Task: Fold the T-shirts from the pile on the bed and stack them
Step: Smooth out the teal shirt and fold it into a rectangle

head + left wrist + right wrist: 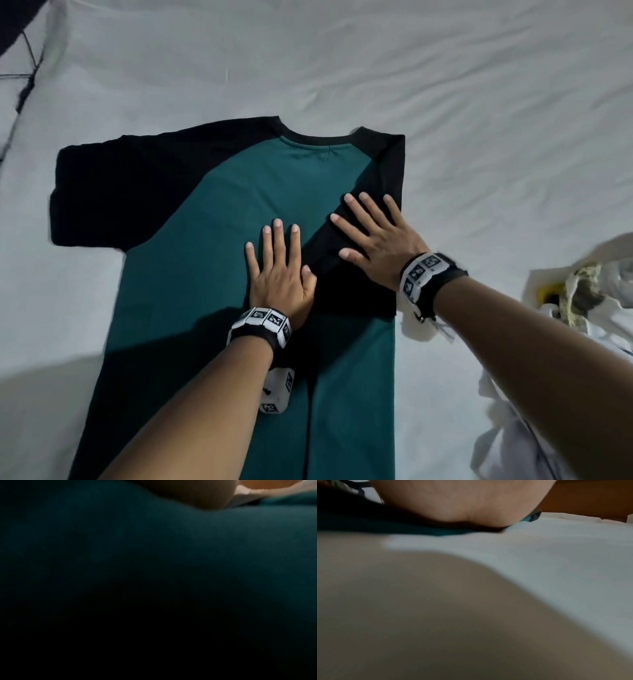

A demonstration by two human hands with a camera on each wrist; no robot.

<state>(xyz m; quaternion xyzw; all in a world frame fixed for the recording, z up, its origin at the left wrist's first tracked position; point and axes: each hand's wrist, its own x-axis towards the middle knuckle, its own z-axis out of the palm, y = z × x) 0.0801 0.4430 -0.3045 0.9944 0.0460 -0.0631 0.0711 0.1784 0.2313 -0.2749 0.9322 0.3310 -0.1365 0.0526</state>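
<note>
the teal cotton t-shirt with black raglan sleeves (239, 212) lies flat on the white-sheeted bed (479, 102), collar at 12 o'clock, hem at 6. its right side is folded in; the unfolded black sleeve lies at 9 o'clock, nearer the left hand (279, 270). both grips are flat and spread, the right hand (373, 236) pressing the folded sleeve. a white clothes pile (548, 342) sits at 4 o'clock.

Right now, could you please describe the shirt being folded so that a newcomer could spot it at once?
On the white bed sheet, look at the middle, under both flat hands. The teal T-shirt lies there face down, its right black sleeve already folded inward. Unlike the crumpled white clothes pile beside it, it is spread flat and two-toned.
</note>
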